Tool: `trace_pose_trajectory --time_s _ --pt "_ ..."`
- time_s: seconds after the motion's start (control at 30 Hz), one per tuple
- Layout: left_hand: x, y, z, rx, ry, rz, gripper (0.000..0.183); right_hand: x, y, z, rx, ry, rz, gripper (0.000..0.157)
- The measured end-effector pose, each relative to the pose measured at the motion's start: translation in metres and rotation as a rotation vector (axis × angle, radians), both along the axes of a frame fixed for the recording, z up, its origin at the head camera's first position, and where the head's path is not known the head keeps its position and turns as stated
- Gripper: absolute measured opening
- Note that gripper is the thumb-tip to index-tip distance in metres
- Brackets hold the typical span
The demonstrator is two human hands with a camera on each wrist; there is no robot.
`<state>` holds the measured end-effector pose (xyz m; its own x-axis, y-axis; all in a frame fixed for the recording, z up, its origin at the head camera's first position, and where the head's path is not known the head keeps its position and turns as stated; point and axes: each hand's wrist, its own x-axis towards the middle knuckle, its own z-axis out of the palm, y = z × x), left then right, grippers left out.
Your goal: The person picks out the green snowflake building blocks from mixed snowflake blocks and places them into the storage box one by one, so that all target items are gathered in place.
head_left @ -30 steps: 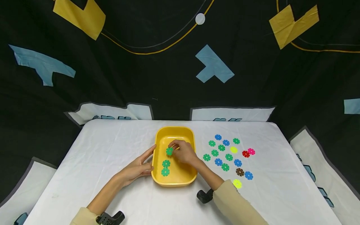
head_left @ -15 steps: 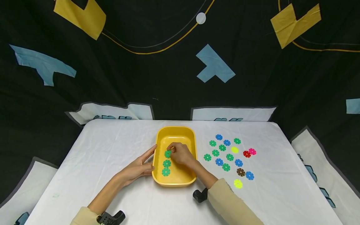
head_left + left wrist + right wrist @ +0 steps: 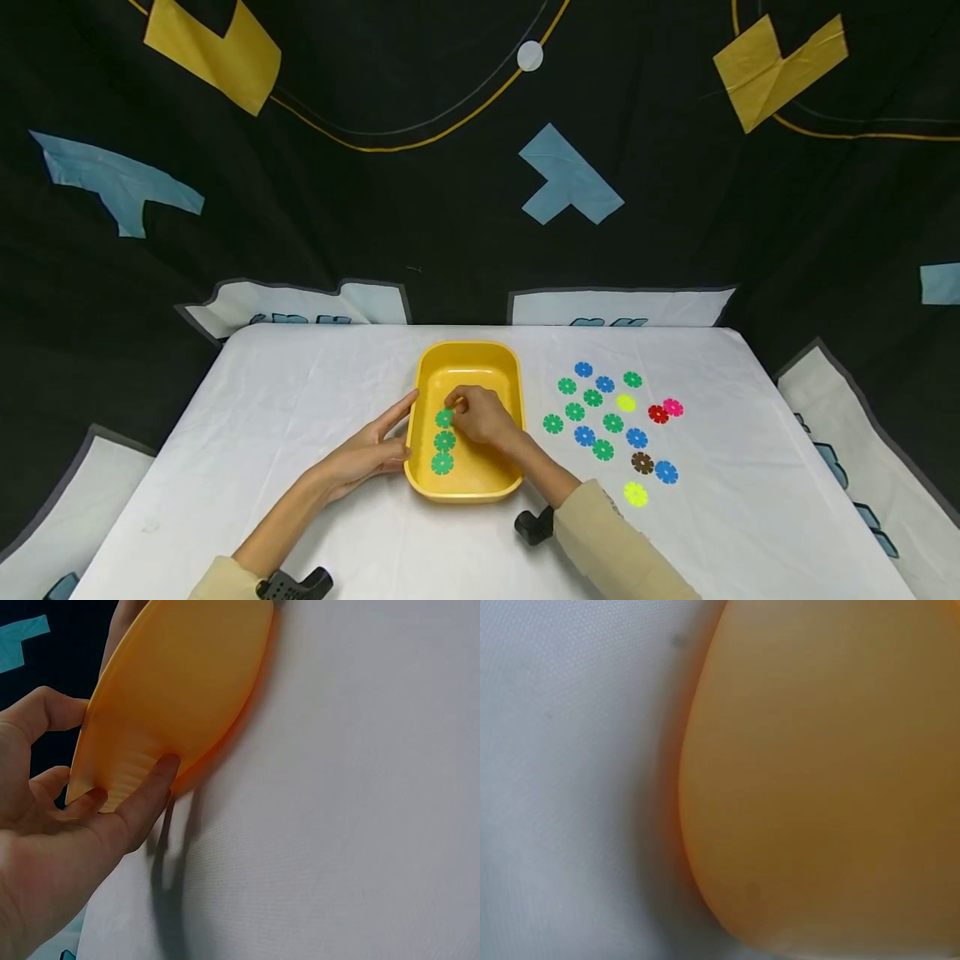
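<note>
A yellow tray (image 3: 480,492) sits on the white table. Three green notched discs (image 3: 442,462) form a column along the left part of its floor. My right hand (image 3: 483,417) reaches into the tray, and its thumb and fingers pinch the far edge of the uppermost green disc (image 3: 444,419). My left hand (image 3: 367,450) steadies the tray's left side, its spread fingers touching the rim and outer wall. The left wrist view shows those fingertips (image 3: 169,766) against the yellow wall. In the right wrist view only the tray's outer wall (image 3: 817,787) and white cloth appear; the hand is hidden.
Right of the tray lie several loose notched discs: green (image 3: 602,450), blue (image 3: 666,472), yellow (image 3: 635,494), red (image 3: 657,414), pink (image 3: 673,407) and brown (image 3: 642,462). A black curtain (image 3: 450,242) hangs behind the table (image 3: 337,358).
The right hand has moved slightly toward the person, bringing the third green disc down to the tray floor beside the other two. The left hand has stayed at the tray's side.
</note>
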<state>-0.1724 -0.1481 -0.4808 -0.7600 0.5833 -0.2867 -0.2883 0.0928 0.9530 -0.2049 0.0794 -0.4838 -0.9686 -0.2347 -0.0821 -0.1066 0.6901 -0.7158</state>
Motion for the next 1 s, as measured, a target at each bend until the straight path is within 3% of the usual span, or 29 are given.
trace_pose_trajectory --time_s 0.17,0.33,0.6,0.77,1.0 --pt "0.002 0.001 -0.001 -0.02 -0.003 0.021 0.09 0.003 0.004 0.006 0.008 0.013 -0.002 0.019" --pt "0.003 0.001 -0.001 -0.032 -0.007 0.029 0.089 0.011 0.019 0.026 -0.072 0.004 -0.004 0.02" --pt "0.003 0.001 0.0 -0.034 0.007 0.032 0.09 0.026 0.065 0.054 -0.158 0.031 -0.108 0.018" --pt "0.003 0.002 0.0 -0.034 0.002 0.032 0.09 0.04 0.104 0.059 -0.117 0.082 -0.145 0.017" --pt "0.002 0.002 0.001 -0.034 0.001 0.031 0.09 0.064 0.157 0.052 -0.083 0.129 -0.154 0.019"
